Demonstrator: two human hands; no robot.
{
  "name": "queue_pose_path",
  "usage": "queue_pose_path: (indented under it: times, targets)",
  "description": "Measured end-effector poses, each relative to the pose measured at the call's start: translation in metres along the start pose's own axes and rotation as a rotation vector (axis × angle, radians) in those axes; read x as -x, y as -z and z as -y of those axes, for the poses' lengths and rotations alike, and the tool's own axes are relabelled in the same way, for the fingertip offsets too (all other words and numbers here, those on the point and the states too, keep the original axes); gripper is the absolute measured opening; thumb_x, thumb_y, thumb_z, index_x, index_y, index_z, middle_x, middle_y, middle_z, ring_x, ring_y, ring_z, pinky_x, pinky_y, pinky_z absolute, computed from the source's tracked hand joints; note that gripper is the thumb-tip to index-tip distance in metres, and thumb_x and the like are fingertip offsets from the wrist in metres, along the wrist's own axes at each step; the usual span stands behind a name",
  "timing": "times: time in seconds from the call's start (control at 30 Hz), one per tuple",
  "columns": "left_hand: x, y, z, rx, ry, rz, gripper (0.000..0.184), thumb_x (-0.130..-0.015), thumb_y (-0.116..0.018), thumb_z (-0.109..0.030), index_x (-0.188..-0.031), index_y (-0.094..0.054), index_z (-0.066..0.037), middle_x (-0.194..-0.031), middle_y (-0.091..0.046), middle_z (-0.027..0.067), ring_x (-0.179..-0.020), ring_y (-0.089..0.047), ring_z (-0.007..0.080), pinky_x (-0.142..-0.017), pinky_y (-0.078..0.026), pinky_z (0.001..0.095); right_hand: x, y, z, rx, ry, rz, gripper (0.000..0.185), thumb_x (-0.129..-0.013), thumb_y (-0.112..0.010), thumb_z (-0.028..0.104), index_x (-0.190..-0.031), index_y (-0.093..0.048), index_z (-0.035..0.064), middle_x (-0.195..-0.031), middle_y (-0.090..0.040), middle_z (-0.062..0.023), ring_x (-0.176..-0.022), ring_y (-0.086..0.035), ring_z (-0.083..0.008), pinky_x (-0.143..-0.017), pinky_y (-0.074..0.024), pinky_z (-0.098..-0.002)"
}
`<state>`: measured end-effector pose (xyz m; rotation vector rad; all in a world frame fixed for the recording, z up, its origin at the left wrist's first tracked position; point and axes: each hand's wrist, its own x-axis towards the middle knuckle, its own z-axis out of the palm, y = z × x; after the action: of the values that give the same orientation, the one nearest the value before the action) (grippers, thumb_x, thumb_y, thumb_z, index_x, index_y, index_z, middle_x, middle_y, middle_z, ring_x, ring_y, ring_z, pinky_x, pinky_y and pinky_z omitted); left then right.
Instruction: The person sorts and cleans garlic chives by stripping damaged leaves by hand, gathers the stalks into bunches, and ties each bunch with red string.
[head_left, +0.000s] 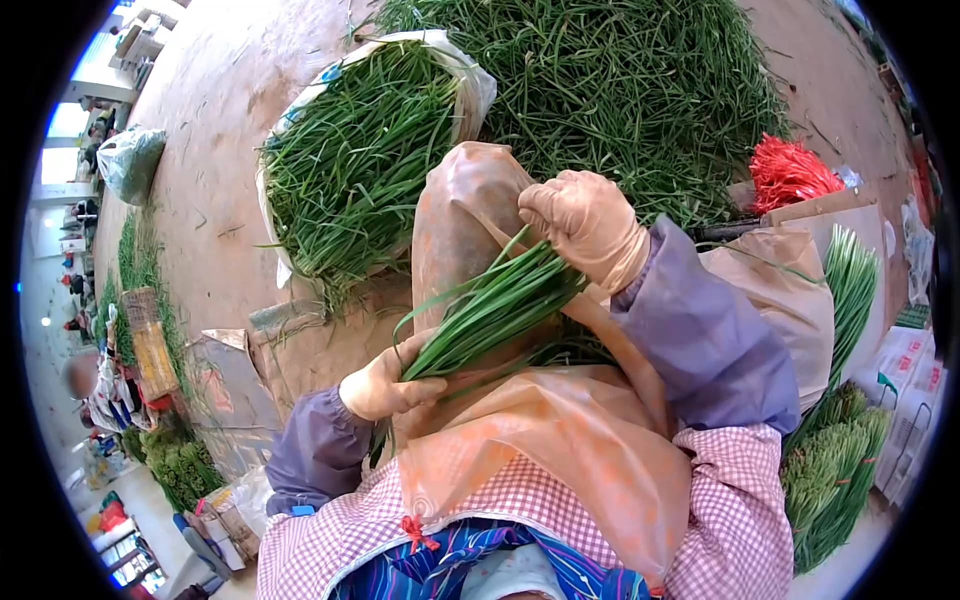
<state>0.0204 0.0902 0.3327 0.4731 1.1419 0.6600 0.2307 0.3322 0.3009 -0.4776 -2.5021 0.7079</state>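
Observation:
A bunch of long green garlic chives lies slantwise over my lap. My left hand, in a pale glove, is wrapped round its lower left end. At the upper right end, my right hand, gloved too, has its fingers closed in a pinch. One thin stalk runs up to those fingertips, and the rest of the bunch passes beneath the palm. Under the bunch is a translucent orange-patterned plastic apron covering my knees. A few loose leaves lie in the apron's fold below.
Before my knees stands an open white sack full of chives, beside a large loose heap. Red ties lie to the right. Tied bundles and white-stemmed chives are at my right side. A person sits far left.

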Motion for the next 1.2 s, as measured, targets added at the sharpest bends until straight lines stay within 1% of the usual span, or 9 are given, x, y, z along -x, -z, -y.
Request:
queue_pose_path:
  times: [0.13, 0.27, 0.4, 0.53, 0.6, 0.73, 0.87, 1.03, 1.2]
  targets:
    - [0.005, -0.002, -0.004, 0.142, 0.056, -0.054, 0.071, -0.081, -0.071, -0.01, -0.142, -0.035, -0.004, -0.109, -0.064, 0.007, -0.069, -0.056, 0.0085, -0.052, -0.042, 0.0212, 0.02, 0.015, -0.052, 0.217, 0.008, -0.314, 0.015, -0.084, -0.063, 0.004, -0.098, -0.067, 0.0034, -0.081, -0.069, -0.0092, -0.071, -0.066, -0.0241, -0.069, -0.0568, -0.0326]
    - [-0.003, 0.008, 0.012, 0.191, 0.012, 0.006, 0.066, -0.076, -0.074, -0.019, -0.132, -0.044, -0.002, -0.075, -0.06, 0.0048, -0.046, -0.037, 0.0055, -0.039, -0.023, 0.02, 0.061, 0.091, -0.096, 0.28, -0.969, -0.369, 0.017, -0.096, -0.056, 0.018, -0.103, -0.064, 0.0041, -0.083, -0.068, -0.0114, -0.076, -0.065, -0.0215, -0.069, -0.0528, -0.0341]
    - [-0.006, 0.003, 0.011, 0.217, 0.009, 0.006, 0.06, -0.076, -0.075, -0.024, -0.125, -0.048, -0.001, -0.064, -0.054, 0.0046, -0.042, -0.035, 0.0061, -0.037, -0.023, 0.0204, 0.064, 0.064, 0.001, -0.505, -0.609, -0.253, 0.039, -0.094, -0.059, 0.033, -0.116, -0.058, 0.0011, -0.085, -0.067, -0.0183, -0.078, -0.067, -0.0268, -0.07, -0.0533, -0.0351]
    - [-0.006, 0.005, 0.009, 0.188, 0.03, 0.063, 0.066, -0.081, -0.071, -0.018, -0.139, -0.04, -0.01, -0.069, -0.053, 0.0019, -0.048, -0.037, 0.0055, -0.041, -0.026, 0.0194, 0.041, 0.026, 0.053, -0.004, -0.738, 0.297, 0.069, -0.084, -0.063, 0.055, -0.127, -0.052, 0.0023, -0.09, -0.067, -0.0238, -0.084, -0.066, -0.0382, -0.073, -0.0529, -0.0427]
    - [-0.003, 0.003, 0.013, 0.175, 0.022, 0.016, 0.066, -0.081, -0.071, -0.017, -0.139, -0.04, -0.01, -0.069, -0.053, 0.0026, -0.048, -0.038, 0.0055, -0.04, -0.026, 0.0195, 0.04, 0.007, 0.048, -0.281, -0.74, 0.04, 0.047, -0.085, -0.068, 0.029, -0.122, -0.058, 0.0021, -0.081, -0.066, -0.0181, -0.075, -0.066, -0.0316, -0.067, -0.0528, -0.0353]
    - [-0.003, 0.009, 0.022, 0.267, -0.005, 0.06, 0.064, -0.081, -0.07, -0.015, -0.138, -0.041, -0.009, -0.069, -0.054, 0.004, -0.047, -0.038, 0.0054, -0.039, -0.025, 0.0195, 0.075, -0.013, -0.025, 0.378, -0.459, -0.116, 0.017, -0.091, -0.062, 0.018, -0.098, -0.063, 0.0027, -0.073, -0.064, -0.011, -0.065, -0.064, -0.0222, -0.061, -0.0505, -0.0322]
    - [-0.006, 0.009, 0.023, 0.238, -0.037, 0.042, 0.052, -0.08, -0.073, -0.022, -0.121, -0.05, -0.001, -0.064, -0.053, 0.0053, -0.04, -0.035, 0.0059, -0.035, -0.023, 0.0214, 0.112, 0.034, -0.101, -0.35, -1.007, -0.439, 0.015, -0.091, -0.064, 0.018, -0.102, -0.063, 0.008, -0.08, -0.064, -0.0062, -0.07, -0.055, -0.0131, -0.066, -0.0506, -0.03]
    - [-0.013, 0.014, 0.021, 0.238, -0.01, 0.092, 0.049, -0.08, -0.073, -0.023, -0.118, -0.052, -0.001, -0.061, -0.052, 0.0053, -0.039, -0.034, 0.0066, -0.035, -0.023, 0.0219, 0.056, 0.033, -0.016, -0.891, -0.807, -0.03, 0.07, -0.087, -0.068, 0.04, -0.142, -0.037, 0.011, -0.125, -0.053, -0.0104, -0.091, -0.058, -0.012, -0.076, -0.0483, -0.0233]
    - [-0.008, 0.014, 0.023, 0.287, -0.015, 0.093, 0.044, -0.082, -0.071, -0.023, -0.115, -0.053, 0.0, -0.06, -0.051, 0.0044, -0.038, -0.034, 0.0068, -0.034, -0.023, 0.0224, 0.04, -0.02, 0.001, -1.2, -0.682, 0.008, 0.021, -0.09, -0.066, 0.018, -0.105, -0.066, 0.0042, -0.083, -0.062, 0.0035, -0.072, -0.055, -0.0054, -0.064, -0.0474, -0.022]
